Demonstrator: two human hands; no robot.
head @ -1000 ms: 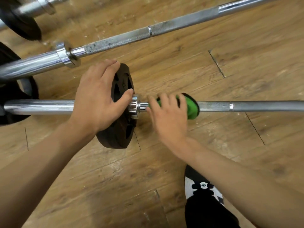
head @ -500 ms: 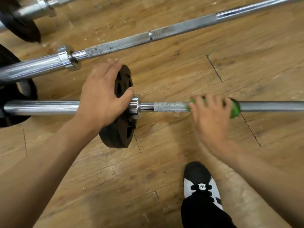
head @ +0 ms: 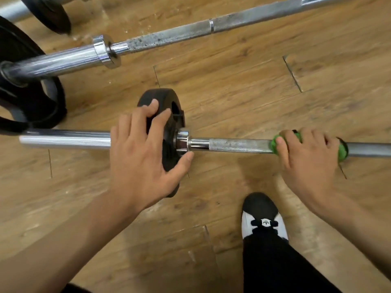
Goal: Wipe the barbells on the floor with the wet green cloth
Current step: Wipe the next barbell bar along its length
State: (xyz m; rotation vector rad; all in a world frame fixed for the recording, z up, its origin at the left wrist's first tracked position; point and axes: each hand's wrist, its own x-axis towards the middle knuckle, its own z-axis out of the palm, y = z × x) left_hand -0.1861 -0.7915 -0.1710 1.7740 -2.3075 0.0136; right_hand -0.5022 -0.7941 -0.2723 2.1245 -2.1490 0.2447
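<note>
Wood-grain plank floor (head: 232, 98) throughout, board seams (head: 293, 74) visible. Pale scuffs (head: 74, 38) mark the far left. Soft shadows (head: 254, 168) lie near centre.

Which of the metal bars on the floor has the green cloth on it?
The closest barbell, the one carrying the small black plate: the green cloth is wrapped round its shaft. The bar farther back has no cloth.

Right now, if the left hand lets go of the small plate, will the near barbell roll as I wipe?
Probably: the near barbell is round and rides on a small plate on smooth floor, steadied by the left hand. It looks like stiff steel, so likely heavy and slow to stop.
</note>
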